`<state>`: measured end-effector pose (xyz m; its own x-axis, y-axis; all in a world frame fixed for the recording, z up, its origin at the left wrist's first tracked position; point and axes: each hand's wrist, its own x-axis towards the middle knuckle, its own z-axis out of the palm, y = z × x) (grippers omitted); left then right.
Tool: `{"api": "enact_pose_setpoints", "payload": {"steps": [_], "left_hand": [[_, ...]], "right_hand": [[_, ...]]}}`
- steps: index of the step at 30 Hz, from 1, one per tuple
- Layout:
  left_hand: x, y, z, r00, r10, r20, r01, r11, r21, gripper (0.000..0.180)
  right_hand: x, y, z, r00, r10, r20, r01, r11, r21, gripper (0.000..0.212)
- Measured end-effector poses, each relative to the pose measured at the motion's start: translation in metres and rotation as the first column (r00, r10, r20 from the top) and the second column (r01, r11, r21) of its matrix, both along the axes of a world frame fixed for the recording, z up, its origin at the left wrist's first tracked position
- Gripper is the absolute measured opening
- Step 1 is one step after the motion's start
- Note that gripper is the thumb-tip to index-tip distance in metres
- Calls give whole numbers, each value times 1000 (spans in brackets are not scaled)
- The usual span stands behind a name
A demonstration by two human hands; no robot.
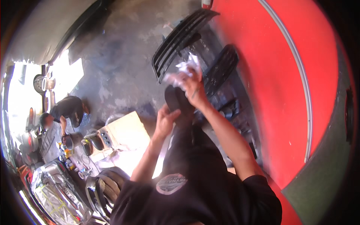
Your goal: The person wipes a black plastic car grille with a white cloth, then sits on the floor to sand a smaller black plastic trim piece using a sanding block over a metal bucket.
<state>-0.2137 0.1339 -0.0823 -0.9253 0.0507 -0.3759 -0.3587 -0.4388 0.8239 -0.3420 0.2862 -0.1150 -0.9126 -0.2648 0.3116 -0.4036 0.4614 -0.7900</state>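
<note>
My left hand (167, 120) grips the lower end of a dark, rounded piece (173, 98) in front of my body, its thumb lying across it. The piece blends into my dark clothes, so its exact kind and outline are hard to make out. Just above it, my right hand (193, 85) is closed on a crumpled white cloth (190, 64). Motion blurs the fingers of this hand and the cloth. Beyond the cloth, a black slatted car grille (176, 35) lies by the wall, with another long black car part (222, 69) beside it.
A red wall (270, 75) with a grey pipe (296, 56) rises on the right. At the left, a person (69, 110) bends over near a dark bucket (73, 140). A flattened cardboard sheet (127, 131) lies on the stained floor (112, 71). Car parts (62, 191) crowd the lower left.
</note>
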Motion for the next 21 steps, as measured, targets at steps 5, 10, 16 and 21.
{"api": "enact_pose_setpoints", "payload": {"steps": [5, 10, 16, 21], "left_hand": [[30, 16, 15, 991, 130, -19, -131, 986, -99, 36], [63, -12, 43, 995, 55, -86, -63, 993, -99, 45], [89, 16, 57, 996, 42, -73, -46, 997, -59, 39], [97, 6, 58, 997, 38, -71, -44, 995, -86, 39]], "right_hand": [[51, -21, 45, 990, 111, 82, -102, 989, -111, 35], [65, -18, 67, 973, 113, -200, -127, 990, -61, 37], [44, 10, 21, 1000, 4, 14, -4, 999, 34, 14], [108, -3, 67, 967, 164, -194, -180, 981, -69, 33]]}}
